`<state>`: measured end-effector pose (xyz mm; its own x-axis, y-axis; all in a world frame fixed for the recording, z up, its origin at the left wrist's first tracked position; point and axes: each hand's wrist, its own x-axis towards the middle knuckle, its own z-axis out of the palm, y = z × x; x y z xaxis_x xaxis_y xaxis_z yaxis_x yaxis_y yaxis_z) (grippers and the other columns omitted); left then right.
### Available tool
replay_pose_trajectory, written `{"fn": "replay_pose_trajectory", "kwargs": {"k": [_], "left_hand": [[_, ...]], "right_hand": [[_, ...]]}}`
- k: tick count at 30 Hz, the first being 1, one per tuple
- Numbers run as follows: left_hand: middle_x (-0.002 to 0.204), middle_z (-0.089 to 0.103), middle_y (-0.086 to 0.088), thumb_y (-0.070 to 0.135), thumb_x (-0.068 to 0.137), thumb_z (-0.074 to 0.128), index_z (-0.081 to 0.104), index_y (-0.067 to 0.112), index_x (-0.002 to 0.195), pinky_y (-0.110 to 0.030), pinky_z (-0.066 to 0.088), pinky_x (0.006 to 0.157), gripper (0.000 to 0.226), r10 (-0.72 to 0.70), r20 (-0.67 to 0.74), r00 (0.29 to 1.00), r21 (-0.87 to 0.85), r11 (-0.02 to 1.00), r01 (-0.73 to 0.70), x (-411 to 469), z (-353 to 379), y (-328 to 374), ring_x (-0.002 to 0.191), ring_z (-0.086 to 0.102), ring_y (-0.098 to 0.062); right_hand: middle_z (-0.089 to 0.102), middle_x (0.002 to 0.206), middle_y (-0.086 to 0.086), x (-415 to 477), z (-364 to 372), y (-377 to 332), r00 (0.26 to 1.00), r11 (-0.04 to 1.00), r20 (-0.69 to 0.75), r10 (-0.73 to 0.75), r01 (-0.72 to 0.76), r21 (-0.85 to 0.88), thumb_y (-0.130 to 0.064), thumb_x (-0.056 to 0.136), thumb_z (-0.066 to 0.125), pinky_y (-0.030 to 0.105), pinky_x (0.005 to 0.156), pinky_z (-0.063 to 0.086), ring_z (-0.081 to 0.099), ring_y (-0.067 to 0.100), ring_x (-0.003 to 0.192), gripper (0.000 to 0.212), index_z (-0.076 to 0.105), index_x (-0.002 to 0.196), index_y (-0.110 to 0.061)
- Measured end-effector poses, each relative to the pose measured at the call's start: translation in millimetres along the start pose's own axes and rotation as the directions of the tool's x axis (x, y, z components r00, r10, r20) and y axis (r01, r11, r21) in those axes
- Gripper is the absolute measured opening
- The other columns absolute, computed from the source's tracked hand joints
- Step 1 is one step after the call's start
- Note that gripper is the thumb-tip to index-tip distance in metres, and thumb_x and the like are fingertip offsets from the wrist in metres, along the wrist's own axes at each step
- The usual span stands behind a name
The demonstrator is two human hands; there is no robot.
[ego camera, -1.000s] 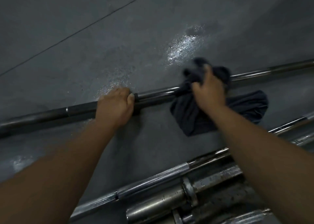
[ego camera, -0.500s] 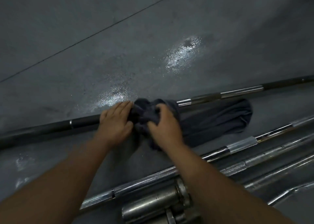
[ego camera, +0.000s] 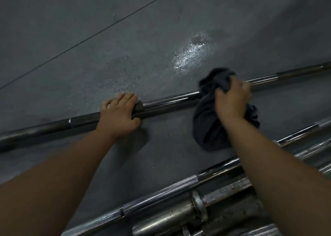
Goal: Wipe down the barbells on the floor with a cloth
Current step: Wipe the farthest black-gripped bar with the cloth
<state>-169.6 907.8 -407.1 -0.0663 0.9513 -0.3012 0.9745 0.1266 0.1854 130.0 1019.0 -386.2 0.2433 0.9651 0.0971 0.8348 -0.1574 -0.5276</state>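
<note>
Floor (ego camera: 75, 78): grey, speckled, crossed at the far left by a thin dark seam line (ego camera: 89, 37); one shiny wet patch (ego camera: 189, 56) on the far side of the bar, near the cloth. Dark barbell (ego camera: 170, 101): flat on the floor, running from the left side of the view up to the right side; black shaft with a thin bright ring left of the left hand and a chromed stretch right of the cloth. Left hand (ego camera: 119, 116): on the dark barbell about mid-length, fingers laid over the top of the shaft, thumb on the near side, the bar held between them. Cloth (ego camera: 207, 128): dark grey-blue, crumpled, bunched over the dark barbell, well apart from the left hand; its loose end trails on the floor on the near side of the bar. Right hand (ego camera: 231, 101): on top of the cloth at the bar, fingers curled into the fabric and gripping it; fingertips blurred. Knurled barbell (ego camera: 161, 194): silver, on the floor nearer the person, roughly parallel to the dark one, passing under the right forearm. Sleeved bar (ego camera: 172, 219): dull steel with a collar, just beside the knurled barbell at the near right. Chromed bars (ego camera: 311, 147): alongside at the right, count unclear.
</note>
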Motion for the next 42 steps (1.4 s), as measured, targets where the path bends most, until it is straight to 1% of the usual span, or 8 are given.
{"fn": "replay_pose_trajectory", "kwargs": {"k": [2,5,9,15,25,31,39,42], "left_hand": [[0.162,0.024,0.008,0.060,0.065,0.026,0.027,0.029,0.154,-0.045,0.015,0.115,0.095,0.011,-0.001,1.000,-0.005,1.000,-0.011,-4,-1,3,0.150,0.017,-0.017],[0.155,0.037,0.004,0.054,0.068,0.037,0.031,0.029,0.152,-0.044,0.021,0.111,0.087,0.007,0.028,1.000,-0.029,1.000,-0.006,-12,-5,10,0.142,0.031,-0.021],[0.150,0.042,-0.004,0.051,0.064,0.038,0.028,0.024,0.153,-0.041,0.025,0.111,0.094,0.013,0.102,0.995,-0.110,0.994,-0.001,-32,-11,8,0.136,0.038,-0.026],[0.164,0.016,-0.004,0.044,0.068,0.045,0.014,0.019,0.157,-0.032,-0.003,0.119,0.097,-0.003,0.047,0.999,-0.093,0.996,0.008,-89,0,33,0.149,0.013,-0.021],[0.129,0.060,-0.004,0.055,0.083,0.038,0.052,0.022,0.136,-0.045,0.034,0.103,0.064,-0.207,-0.177,0.962,0.044,0.975,0.218,-154,32,-81,0.118,0.055,-0.028],[0.105,0.061,0.005,0.075,0.066,0.051,0.056,0.031,0.114,-0.042,0.033,0.090,0.065,-0.139,-0.185,0.973,0.088,0.984,0.157,-135,30,-99,0.098,0.056,-0.024],[0.108,0.061,0.006,0.077,0.063,0.050,0.056,0.029,0.117,-0.041,0.040,0.085,0.072,0.025,-0.201,0.979,0.013,1.000,-0.023,-100,11,-128,0.102,0.055,-0.022],[0.099,0.059,0.010,0.075,0.066,0.047,0.052,0.032,0.104,-0.036,0.042,0.077,0.057,0.076,-0.165,0.983,0.006,0.997,-0.076,-98,3,-134,0.094,0.053,-0.018]], "right_hand": [[0.044,0.141,0.020,12,-3,4,0.989,0.986,0.035,0.145,-0.142,-0.087,-0.036,0.086,0.051,0.038,0.108,0.032,0.041,0.040,0.127,0.052,0.057,0.130,-0.009],[0.061,0.116,0.014,-50,17,-40,0.962,0.956,0.210,-0.173,0.216,-0.199,-0.034,0.077,0.049,0.043,0.089,0.045,0.053,0.038,0.109,0.039,0.064,0.105,-0.010],[0.064,0.106,0.007,-110,24,-84,0.718,0.803,0.425,-0.551,0.594,0.038,-0.023,0.077,0.058,0.042,0.077,0.050,0.057,0.034,0.099,0.023,0.064,0.097,-0.016],[0.057,0.120,0.030,-15,-8,-34,0.986,0.993,0.119,0.116,-0.116,-0.005,-0.035,0.084,0.042,0.049,0.100,0.039,0.051,0.044,0.116,0.052,0.060,0.114,0.004],[0.058,0.106,0.011,-177,45,-107,0.711,0.809,0.453,-0.538,0.587,0.038,-0.035,0.079,0.064,0.044,0.081,0.045,0.050,0.036,0.099,0.030,0.061,0.096,-0.010],[0.059,0.108,0.026,-129,32,-77,0.992,0.990,0.103,-0.079,0.091,-0.110,-0.024,0.080,0.060,0.050,0.088,0.042,0.053,0.044,0.103,0.033,0.061,0.100,0.002],[0.064,0.101,0.009,-190,89,-193,0.788,0.865,0.434,-0.437,0.500,-0.037,-0.031,0.079,0.058,0.042,0.079,0.046,0.057,0.035,0.096,0.028,0.064,0.101,-0.016],[0.064,0.107,0.018,-151,71,-157,0.907,0.892,0.325,-0.266,0.360,-0.274,-0.029,0.081,0.062,0.044,0.086,0.045,0.055,0.040,0.101,0.033,0.065,0.105,-0.006]]}}
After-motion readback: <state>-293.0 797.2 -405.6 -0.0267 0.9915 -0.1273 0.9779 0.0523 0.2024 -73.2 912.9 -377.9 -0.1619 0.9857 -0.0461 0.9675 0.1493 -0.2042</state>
